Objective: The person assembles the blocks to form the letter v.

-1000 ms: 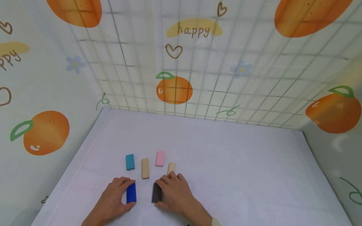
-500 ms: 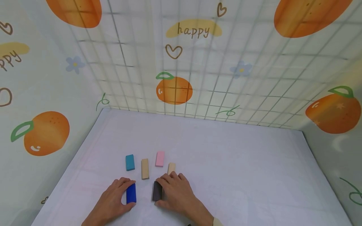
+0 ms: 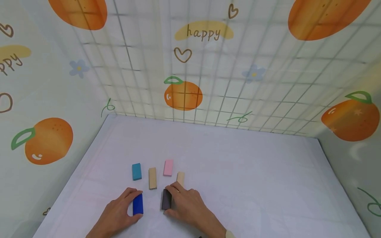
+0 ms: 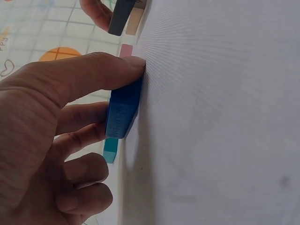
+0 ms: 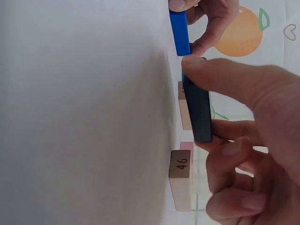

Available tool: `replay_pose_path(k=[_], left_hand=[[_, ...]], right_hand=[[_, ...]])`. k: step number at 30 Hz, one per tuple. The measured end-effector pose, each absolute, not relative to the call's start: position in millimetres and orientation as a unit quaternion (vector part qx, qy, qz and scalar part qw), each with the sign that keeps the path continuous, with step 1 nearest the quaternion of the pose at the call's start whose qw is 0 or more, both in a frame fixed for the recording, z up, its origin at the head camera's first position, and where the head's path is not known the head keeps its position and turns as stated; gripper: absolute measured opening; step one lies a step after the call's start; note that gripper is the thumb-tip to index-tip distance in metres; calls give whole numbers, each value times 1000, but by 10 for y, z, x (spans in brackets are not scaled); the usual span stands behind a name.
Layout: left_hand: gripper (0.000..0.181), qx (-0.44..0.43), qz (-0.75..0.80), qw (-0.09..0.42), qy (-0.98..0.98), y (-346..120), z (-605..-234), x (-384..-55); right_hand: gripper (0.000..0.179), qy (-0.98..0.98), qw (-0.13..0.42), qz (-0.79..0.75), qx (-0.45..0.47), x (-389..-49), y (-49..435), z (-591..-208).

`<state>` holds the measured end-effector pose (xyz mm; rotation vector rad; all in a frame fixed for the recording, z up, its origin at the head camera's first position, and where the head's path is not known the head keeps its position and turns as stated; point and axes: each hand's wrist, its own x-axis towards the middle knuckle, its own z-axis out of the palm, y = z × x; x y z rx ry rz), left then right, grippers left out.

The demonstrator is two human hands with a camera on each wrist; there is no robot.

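Observation:
My left hand (image 3: 117,210) pinches a blue wooden block (image 3: 138,204) lengthwise between thumb and fingertips, and the block lies on the white table. To its right, my right hand (image 3: 190,203) grips a black block (image 3: 167,199) by its two ends. In the right wrist view the black block (image 5: 199,112) is raised off the tabletop and tilted. Just beyond the hands are a teal block (image 3: 136,172), a plain wood block (image 3: 152,178) and a pink block (image 3: 168,168). A second plain wood block (image 3: 180,178) is partly covered by my right fingers; its end reads 46 in the right wrist view.
The white tabletop (image 3: 253,172) stretches far to the right and back. Pale cloth walls (image 3: 208,76) printed with oranges, hearts and grid lines enclose it at the back and both sides.
The black block has been lifted and shifted slightly away and to the right in my right hand. My left hand and the blue block stay in place.

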<state>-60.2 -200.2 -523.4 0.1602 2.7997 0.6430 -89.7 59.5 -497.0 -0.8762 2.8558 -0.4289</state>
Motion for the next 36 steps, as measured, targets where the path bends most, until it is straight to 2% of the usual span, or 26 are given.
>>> replay_pose_path(k=[18,36], left_hand=[[71,57,220,131,965,-1998,-5270,-609],[71,54,213,135,966,-2000,-5277,-620]], right_hand=[[67,945,44,-159,-284,-900,739,-4956],[66,950,24,-182,-253,-912,1089,-4965]])
